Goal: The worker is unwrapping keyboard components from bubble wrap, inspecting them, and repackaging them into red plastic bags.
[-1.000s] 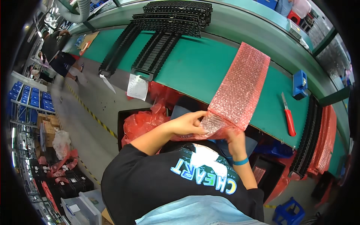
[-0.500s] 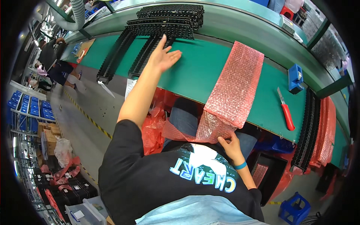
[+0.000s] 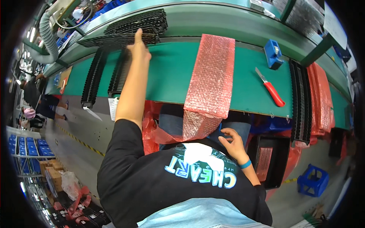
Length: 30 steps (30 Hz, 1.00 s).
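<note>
The left hand (image 3: 140, 52) is stretched out toward the far edge of the green desk (image 3: 169, 72), left of its middle, and grasps a black slatted strip (image 3: 110, 40) — the thumb points up against it, while the fingers are hidden from view. The strip is a little blurred and sits in front of a pile of similar black strips (image 3: 137, 21) at the far edge

The right hand (image 3: 235, 145) is slack and holds nothing that shows, fingers slightly curled and apart, just off the near edge; a blue band (image 3: 246, 164) circles that wrist. Beside it is the pink bubble-wrap sleeve (image 3: 213, 72), which lies flat across the desk from the far edge to the near one, its loose end hanging over the near edge toward the person's lap — neither hand visibly touches it

Two black racks (image 3: 93, 78) run from near the far edge to the near edge on the left, under and beside the left forearm. Right of the sleeve, a knife with a red handle (image 3: 272, 93) lies slanted toward the near edge, with a blue tape dispenser (image 3: 273, 54) close to the far edge. Farther right, another black rack (image 3: 300, 98) juts past the near edge, next to stacked pink bubble wrap (image 3: 320, 97)
</note>
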{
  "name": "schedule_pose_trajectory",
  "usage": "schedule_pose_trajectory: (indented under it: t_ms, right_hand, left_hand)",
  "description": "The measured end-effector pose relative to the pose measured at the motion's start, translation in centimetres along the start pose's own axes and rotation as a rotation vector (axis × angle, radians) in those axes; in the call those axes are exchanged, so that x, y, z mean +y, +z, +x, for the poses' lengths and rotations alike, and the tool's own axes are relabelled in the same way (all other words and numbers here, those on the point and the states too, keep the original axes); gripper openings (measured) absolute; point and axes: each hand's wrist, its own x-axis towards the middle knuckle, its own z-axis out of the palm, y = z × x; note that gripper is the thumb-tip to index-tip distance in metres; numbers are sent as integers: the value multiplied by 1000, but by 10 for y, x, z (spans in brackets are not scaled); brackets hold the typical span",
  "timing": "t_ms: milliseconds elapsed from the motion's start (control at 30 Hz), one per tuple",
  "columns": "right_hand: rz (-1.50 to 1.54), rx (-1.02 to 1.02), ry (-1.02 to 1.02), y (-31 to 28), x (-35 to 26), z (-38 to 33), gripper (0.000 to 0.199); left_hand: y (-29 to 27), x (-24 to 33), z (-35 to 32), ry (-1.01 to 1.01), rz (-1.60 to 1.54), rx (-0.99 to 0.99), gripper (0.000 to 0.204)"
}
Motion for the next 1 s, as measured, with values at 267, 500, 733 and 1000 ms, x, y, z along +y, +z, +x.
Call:
schedule_pose_trajectory:
  t_ms: [267, 500, 733, 1000]
  right_hand:
    - [109, -64, -401, -17, -85, 41, 13]
    - [225, 126, -503, 14, -154, 101, 15]
    - [337, 347, -346, -47, -116, 142, 13]
    - [603, 135, -146, -29, -81, 160, 13]
  left_hand:
    - [-93, 22, -203, -49, 236, -799, 96]
    - [-83, 27, -251, 207, 620, -1037, 106]
    - [-157, 10, -193, -179, 1076, -987, 57]
    - [-162, 0, -232, -571, 897, -870, 30]
